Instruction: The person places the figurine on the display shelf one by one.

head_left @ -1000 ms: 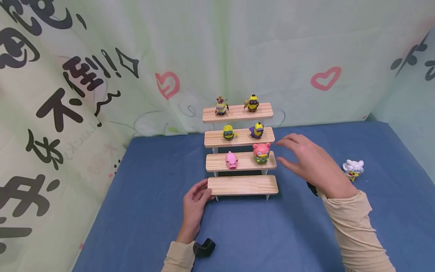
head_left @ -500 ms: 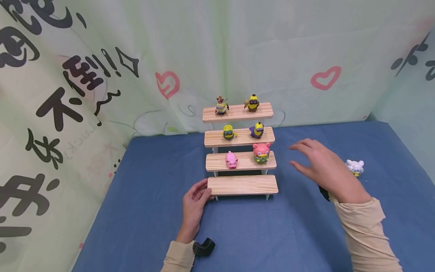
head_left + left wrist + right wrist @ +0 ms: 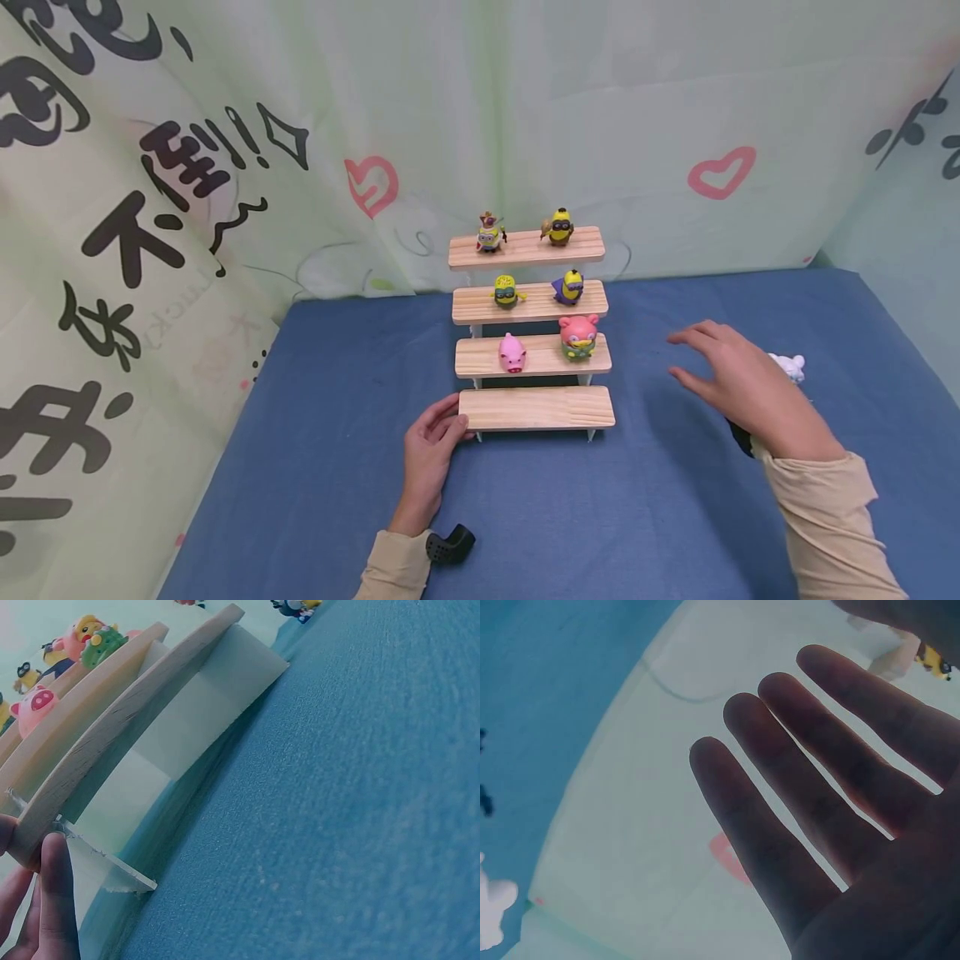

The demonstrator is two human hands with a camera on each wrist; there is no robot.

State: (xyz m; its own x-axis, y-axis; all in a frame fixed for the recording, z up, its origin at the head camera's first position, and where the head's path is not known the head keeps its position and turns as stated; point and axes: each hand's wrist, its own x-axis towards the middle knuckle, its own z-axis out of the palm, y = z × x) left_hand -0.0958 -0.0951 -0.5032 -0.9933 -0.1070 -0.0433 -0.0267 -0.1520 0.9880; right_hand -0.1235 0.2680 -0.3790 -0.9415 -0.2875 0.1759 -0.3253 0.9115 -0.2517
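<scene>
My left hand [image 3: 433, 450] pinches the left end of the lowest board of a four-step wooden display stand [image 3: 536, 409]; in the left wrist view its fingers [image 3: 58, 892] lie at the board's end. My right hand [image 3: 738, 383] is over the blue cloth right of the stand, fingers spread apart and holding nothing. Partly hidden behind it is a white figurine [image 3: 790, 367]. On the step above the lowest stand a pink pig figurine [image 3: 512, 354] and a larger pink figurine with a green lower part [image 3: 578, 337]. The lowest board bears no figurine.
Two yellow figurines [image 3: 506, 292] [image 3: 568, 287] stand on the third step, and a crowned one [image 3: 490, 233] and a dark-brown-and-yellow one [image 3: 558, 227] on the top. A printed curtain [image 3: 585, 108] hangs behind the blue cloth [image 3: 337, 400].
My right hand has drawn away from the stand to the right and slightly toward me, covering more of the white figurine. The left hand stays on the lowest board.
</scene>
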